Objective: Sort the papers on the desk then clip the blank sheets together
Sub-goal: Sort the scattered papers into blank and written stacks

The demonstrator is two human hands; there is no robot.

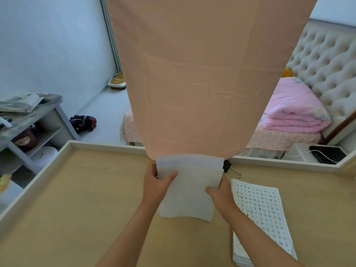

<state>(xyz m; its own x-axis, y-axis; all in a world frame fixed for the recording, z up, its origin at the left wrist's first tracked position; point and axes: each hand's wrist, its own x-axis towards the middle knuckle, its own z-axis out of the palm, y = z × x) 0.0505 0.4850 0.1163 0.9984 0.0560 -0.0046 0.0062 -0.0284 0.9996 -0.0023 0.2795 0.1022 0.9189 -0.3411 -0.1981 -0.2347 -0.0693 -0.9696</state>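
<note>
2 hands (157, 186) (219, 195) — holding blank sheets (189, 189).

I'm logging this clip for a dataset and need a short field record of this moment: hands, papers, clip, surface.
left hand: grips the left edge of the blank sheets, thumb on top
right hand: grips the right edge of the same sheets
blank sheets: held up between both hands over the desk, curling toward the camera
written pages: a stack lying flat on the desk, right of the hands
binder clip: black, on the desk behind the right hand, not on any paper
desk: tan top with a raised pale rim
</note>
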